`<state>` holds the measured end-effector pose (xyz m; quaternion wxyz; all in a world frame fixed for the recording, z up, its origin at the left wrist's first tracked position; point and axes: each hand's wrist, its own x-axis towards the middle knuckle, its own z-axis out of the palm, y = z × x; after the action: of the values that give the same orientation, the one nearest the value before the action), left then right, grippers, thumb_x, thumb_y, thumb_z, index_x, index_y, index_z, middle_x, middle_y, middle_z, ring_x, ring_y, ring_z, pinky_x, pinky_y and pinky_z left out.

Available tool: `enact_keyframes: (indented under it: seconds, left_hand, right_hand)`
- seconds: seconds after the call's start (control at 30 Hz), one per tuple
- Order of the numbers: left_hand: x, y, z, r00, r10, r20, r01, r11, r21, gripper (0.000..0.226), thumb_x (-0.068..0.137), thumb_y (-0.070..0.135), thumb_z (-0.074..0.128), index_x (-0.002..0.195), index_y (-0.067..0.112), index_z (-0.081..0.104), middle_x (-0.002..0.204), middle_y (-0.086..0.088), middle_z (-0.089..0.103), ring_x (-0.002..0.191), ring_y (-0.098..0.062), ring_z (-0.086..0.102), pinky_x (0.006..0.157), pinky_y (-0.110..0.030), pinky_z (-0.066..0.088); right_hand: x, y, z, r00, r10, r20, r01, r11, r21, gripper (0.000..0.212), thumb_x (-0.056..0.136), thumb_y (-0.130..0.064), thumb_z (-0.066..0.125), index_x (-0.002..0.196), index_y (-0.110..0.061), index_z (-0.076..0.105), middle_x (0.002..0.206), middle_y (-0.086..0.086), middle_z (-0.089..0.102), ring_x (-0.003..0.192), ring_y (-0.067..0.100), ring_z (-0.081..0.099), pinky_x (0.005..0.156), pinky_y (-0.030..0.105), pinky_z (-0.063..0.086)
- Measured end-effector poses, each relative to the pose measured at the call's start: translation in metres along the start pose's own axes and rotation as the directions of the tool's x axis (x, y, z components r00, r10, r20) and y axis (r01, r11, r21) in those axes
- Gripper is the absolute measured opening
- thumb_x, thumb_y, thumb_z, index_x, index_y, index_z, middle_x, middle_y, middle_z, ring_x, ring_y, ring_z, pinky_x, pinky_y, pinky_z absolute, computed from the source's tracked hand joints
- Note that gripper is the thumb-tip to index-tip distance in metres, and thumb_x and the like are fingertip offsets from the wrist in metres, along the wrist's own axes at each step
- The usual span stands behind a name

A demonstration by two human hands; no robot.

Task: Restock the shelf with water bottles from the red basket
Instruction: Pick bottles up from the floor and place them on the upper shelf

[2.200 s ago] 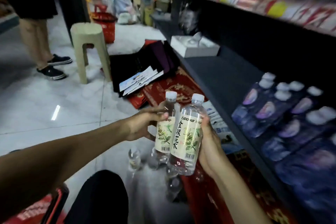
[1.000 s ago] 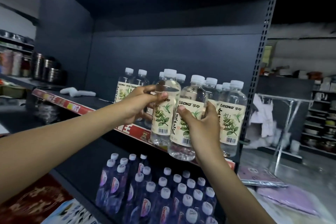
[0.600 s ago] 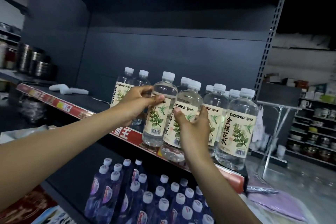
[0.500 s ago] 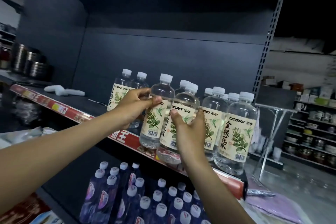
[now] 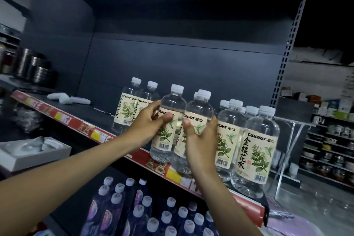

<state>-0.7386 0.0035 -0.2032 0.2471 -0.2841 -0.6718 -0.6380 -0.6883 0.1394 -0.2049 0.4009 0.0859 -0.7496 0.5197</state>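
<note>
Gripping 2 clear water bottles side by side, the person reaches up to the dark shelf [image 5: 99,119]. The left hand [image 5: 147,128] is wrapped tight around the left bottle [image 5: 169,120], and the right hand [image 5: 201,140] is curled firmly around the right bottle [image 5: 199,113]; the 2 touch each other just over the shelf's red front edge. At 3 o'clock from them stands a row of matching bottles [image 5: 254,149]; 2 more [image 5: 128,105] stand at 9 o'clock. Purple-labelled bottles [image 5: 134,212] fill the tier at 6 o'clock.
</note>
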Motion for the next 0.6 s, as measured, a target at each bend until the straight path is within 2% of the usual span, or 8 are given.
enact_keyframes:
  seconds: [0.07, 0.13, 0.23, 0.33, 0.43, 0.5, 0.6]
  left_hand:
    - [-0.006, -0.006, 0.001, 0.999, 0.039, 0.016, -0.04, 0.998, 0.046, 0.047, 0.089, 0.022, 0.067, 0.128, 0.039, 0.045, 0.106, 0.019, 0.066, 0.091, 0.011, 0.064, 0.082, -0.018, 0.052]
    - [-0.012, -0.007, 0.001, 0.998, 0.049, 0.034, -0.052, 0.994, 0.099, 0.06, 0.084, 0.031, 0.07, 0.134, 0.045, 0.039, 0.113, 0.023, 0.063, 0.1, 0.016, 0.058, 0.087, -0.016, 0.049]
    - [-0.02, -0.012, 0.0, 0.994, 0.033, 0.102, -0.044, 0.994, 0.102, 0.095, 0.073, 0.043, 0.071, 0.152, 0.041, 0.018, 0.133, 0.019, 0.054, 0.118, 0.009, 0.049, 0.096, -0.018, 0.046]
    - [-0.025, -0.017, 0.001, 0.988, 0.0, 0.151, -0.017, 0.993, 0.114, 0.107, 0.075, 0.031, 0.076, 0.153, 0.043, 0.004, 0.144, 0.012, 0.047, 0.128, -0.006, 0.049, 0.104, -0.03, 0.045]
    - [-0.02, -0.023, 0.001, 0.992, -0.007, 0.13, -0.015, 0.986, 0.167, 0.105, 0.08, 0.015, 0.077, 0.155, 0.035, 0.006, 0.14, 0.012, 0.05, 0.128, -0.006, 0.049, 0.108, -0.03, 0.043]
    - [-0.015, -0.027, 0.001, 0.994, -0.012, 0.111, -0.008, 0.984, 0.179, 0.101, 0.08, 0.018, 0.078, 0.155, 0.033, 0.012, 0.139, 0.009, 0.053, 0.123, -0.005, 0.053, 0.108, -0.036, 0.044]
    - [-0.009, -0.031, 0.004, 0.995, 0.006, 0.1, -0.027, 0.977, 0.214, 0.094, 0.077, 0.03, 0.078, 0.152, 0.035, 0.023, 0.136, 0.011, 0.057, 0.117, 0.0, 0.057, 0.105, -0.036, 0.046]
  right_hand:
    - [0.001, 0.002, 0.0, 1.0, -0.012, 0.003, 0.012, 1.0, 0.003, 0.087, 0.09, -0.041, 0.061, 0.155, -0.021, 0.007, 0.161, -0.001, 0.02, 0.148, 0.02, 0.019, 0.119, 0.047, 0.022]
    - [0.002, 0.004, 0.0, 0.999, -0.027, 0.02, 0.028, 0.999, -0.017, 0.09, 0.091, -0.045, 0.057, 0.156, -0.022, -0.002, 0.163, -0.002, 0.01, 0.15, 0.018, 0.011, 0.121, 0.047, 0.017]
    - [0.004, 0.007, 0.0, 0.998, -0.04, 0.05, 0.044, 0.996, -0.073, 0.094, 0.091, -0.049, 0.053, 0.154, -0.025, -0.012, 0.163, -0.007, 0.0, 0.15, 0.015, 0.002, 0.122, 0.046, 0.012]
    - [0.005, 0.012, 0.003, 0.998, -0.06, 0.027, 0.063, 0.994, -0.09, 0.091, 0.092, -0.046, 0.055, 0.154, -0.025, -0.009, 0.163, -0.007, 0.002, 0.15, 0.018, 0.004, 0.122, 0.045, 0.012]
    - [0.004, 0.018, 0.007, 0.993, -0.114, -0.003, 0.113, 0.987, -0.115, 0.086, 0.094, -0.042, 0.055, 0.154, -0.025, -0.005, 0.163, -0.005, 0.005, 0.149, 0.016, 0.007, 0.118, 0.035, 0.011]
    - [0.007, 0.022, 0.009, 0.996, -0.092, 0.013, 0.093, 0.991, -0.1, 0.085, 0.095, -0.043, 0.053, 0.154, -0.025, -0.007, 0.163, -0.003, 0.004, 0.15, 0.016, 0.006, 0.118, 0.035, 0.011]
    - [0.016, 0.027, 0.011, 0.998, -0.015, 0.056, 0.021, 0.994, -0.11, 0.085, 0.097, -0.047, 0.046, 0.154, -0.023, -0.013, 0.164, -0.004, -0.006, 0.15, 0.013, -0.003, 0.115, 0.03, 0.002]
